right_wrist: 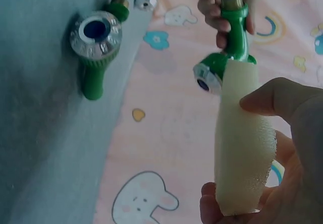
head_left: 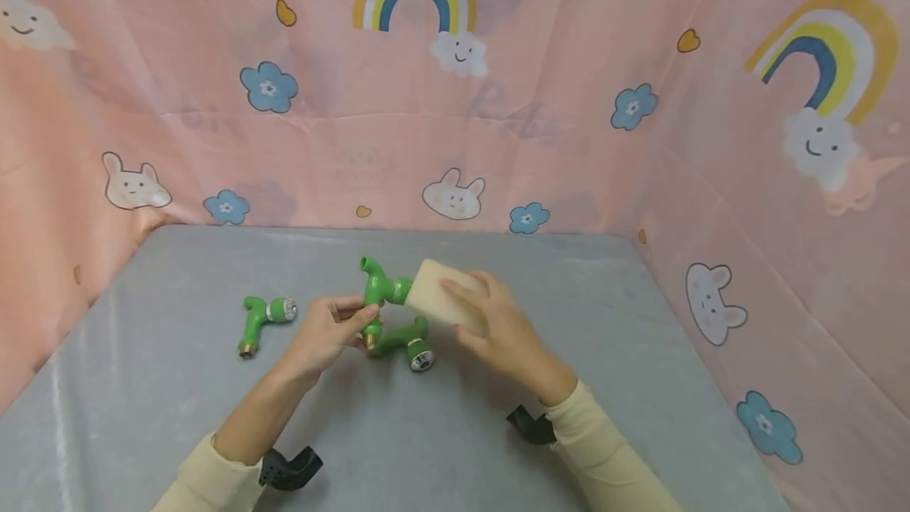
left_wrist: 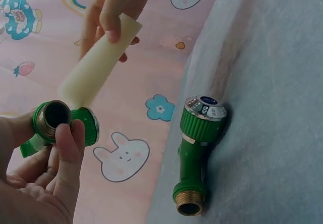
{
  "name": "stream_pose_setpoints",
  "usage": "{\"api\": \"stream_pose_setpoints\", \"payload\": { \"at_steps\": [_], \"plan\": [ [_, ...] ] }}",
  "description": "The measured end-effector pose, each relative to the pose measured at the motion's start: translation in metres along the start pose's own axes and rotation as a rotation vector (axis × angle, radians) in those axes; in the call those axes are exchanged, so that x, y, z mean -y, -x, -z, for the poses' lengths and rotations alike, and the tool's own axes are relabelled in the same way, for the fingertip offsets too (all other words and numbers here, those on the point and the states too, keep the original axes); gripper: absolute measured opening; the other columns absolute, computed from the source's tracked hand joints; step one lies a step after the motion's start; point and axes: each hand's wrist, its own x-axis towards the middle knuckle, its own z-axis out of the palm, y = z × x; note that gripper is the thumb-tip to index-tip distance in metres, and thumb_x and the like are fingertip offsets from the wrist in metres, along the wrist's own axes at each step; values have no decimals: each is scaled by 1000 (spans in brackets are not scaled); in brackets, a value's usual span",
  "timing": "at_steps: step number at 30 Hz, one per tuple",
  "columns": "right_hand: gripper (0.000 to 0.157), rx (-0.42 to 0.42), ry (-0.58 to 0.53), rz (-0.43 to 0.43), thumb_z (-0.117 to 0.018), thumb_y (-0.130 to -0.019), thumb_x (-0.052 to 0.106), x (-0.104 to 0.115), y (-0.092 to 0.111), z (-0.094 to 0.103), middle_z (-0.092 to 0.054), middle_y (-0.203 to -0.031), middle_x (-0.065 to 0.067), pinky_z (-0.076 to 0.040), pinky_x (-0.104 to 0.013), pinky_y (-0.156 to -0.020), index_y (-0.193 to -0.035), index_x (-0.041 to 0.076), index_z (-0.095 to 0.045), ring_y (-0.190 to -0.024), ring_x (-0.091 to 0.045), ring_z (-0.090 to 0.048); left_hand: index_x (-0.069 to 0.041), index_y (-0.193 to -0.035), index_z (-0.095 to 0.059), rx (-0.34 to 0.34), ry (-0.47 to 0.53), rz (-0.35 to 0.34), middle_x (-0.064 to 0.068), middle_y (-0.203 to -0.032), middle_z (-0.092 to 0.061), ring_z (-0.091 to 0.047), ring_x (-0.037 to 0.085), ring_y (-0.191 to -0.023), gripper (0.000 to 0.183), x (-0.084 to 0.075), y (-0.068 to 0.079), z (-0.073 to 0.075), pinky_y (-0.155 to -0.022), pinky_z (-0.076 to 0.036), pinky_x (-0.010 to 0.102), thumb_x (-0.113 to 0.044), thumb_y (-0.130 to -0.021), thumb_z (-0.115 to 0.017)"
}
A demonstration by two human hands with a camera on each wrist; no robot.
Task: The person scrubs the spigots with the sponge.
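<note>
My left hand point(head_left: 329, 333) pinches a green faucet point(head_left: 377, 291) by its brass-threaded end and holds it up off the table. In my right hand point(head_left: 506, 332) is a pale cream sponge point(head_left: 444, 295), gripped between thumb and fingers. The sponge's left end is right beside the faucet's knob end; whether they touch I cannot tell. The left wrist view shows the held faucet point(left_wrist: 81, 125) with its threaded opening facing the camera. Below the hands, a second green faucet point(head_left: 408, 344) lies on the table, with a silver-rimmed knob end.
A third green faucet point(head_left: 261, 322) lies on the grey cloth-covered table point(head_left: 441, 449), left of my left hand. Black curved mounts point(head_left: 291, 468) show at both sleeves. A pink patterned curtain point(head_left: 455, 125) stands behind the table and at its sides.
</note>
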Motion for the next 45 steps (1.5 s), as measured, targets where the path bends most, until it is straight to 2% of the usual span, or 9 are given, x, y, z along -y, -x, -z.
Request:
{"api": "stream_pose_setpoints", "payload": {
  "at_steps": [5, 9, 13, 17, 20, 26, 33, 39, 45],
  "plan": [
    [62, -11, 10, -22, -74, -83, 9, -5, -2, 8, -48, -144, -25, -55, -51, -84, -142, 21, -60, -126, -44, -49, 14, -128, -59, -13, 17, 14, 11, -101, -78, -70, 5, -79, 39, 0, 0, 3, -71, -62, 29, -16, -104, -59],
    [63, -81, -16, -12, -73, -83, 7, -7, -1, 11, -47, -146, -25, -54, -51, -84, -143, 21, -59, -128, -45, -48, 12, -128, -59, 14, 15, 17, 14, -105, -77, -71, 6, -82, 38, 1, 0, 2, -73, -63, 31, -17, -104, -57],
    [64, -146, -39, 81, -76, -83, 9, -3, -1, 8, -49, -143, -24, -52, -51, -85, -143, 20, -58, -125, -44, -50, 11, -128, -60, 67, 6, 7, 17, -108, -76, -70, 7, -85, 37, 4, -2, -2, -76, -62, 30, -18, -105, -56],
    [62, -123, -78, 168, -76, -85, 11, 1, -2, 1, -48, -143, -23, -53, -49, -88, -144, 19, -57, -125, -42, -50, 10, -130, -59, 113, -17, -26, 22, -110, -74, -69, 10, -88, 36, 5, -2, -7, -77, -60, 30, -17, -107, -51],
    [62, -98, -107, 158, -75, -86, 10, 2, -2, -2, -47, -143, -22, -54, -46, -87, -145, 20, -56, -126, -41, -48, 11, -130, -57, 107, -27, -49, 20, -105, -73, -68, 12, -87, 35, 6, -2, -8, -76, -60, 32, -14, -108, -48],
    [64, -61, -139, 84, -74, -84, 7, -2, -1, 6, -47, -143, -21, -54, -40, -82, -144, 22, -57, -121, -39, -52, 12, -132, -56, 93, -32, -65, 2, -95, -73, -66, 12, -83, 36, 6, -2, -5, -74, -58, 29, -14, -108, -46],
    [62, -79, -142, 32, -73, -84, 7, -8, -2, 19, -48, -144, -21, -52, -38, -79, -143, 22, -58, -119, -39, -53, 12, -141, -48, 93, 51, -40, -10, -90, -69, -64, 7, -82, 42, 6, -3, -3, -75, -56, 27, -16, -110, -41],
    [63, -132, -179, 106, -74, -84, 8, -5, -1, 17, -47, -143, -21, -53, -38, -80, -143, 19, -57, -122, -38, -51, 14, -141, -46, 149, 127, -29, -11, -92, -71, -65, 5, -86, 45, 7, -4, -5, -78, -54, 22, -18, -109, -45],
    [63, -124, -238, 153, -73, -86, 9, 3, 0, 6, -44, -145, -22, -53, -37, -81, -146, 18, -54, -124, -39, -50, 14, -140, -46, 202, 139, -27, -17, -95, -76, -69, 1, -93, 49, 8, -4, -8, -82, -57, 24, -21, -107, -52]
  ]
}}
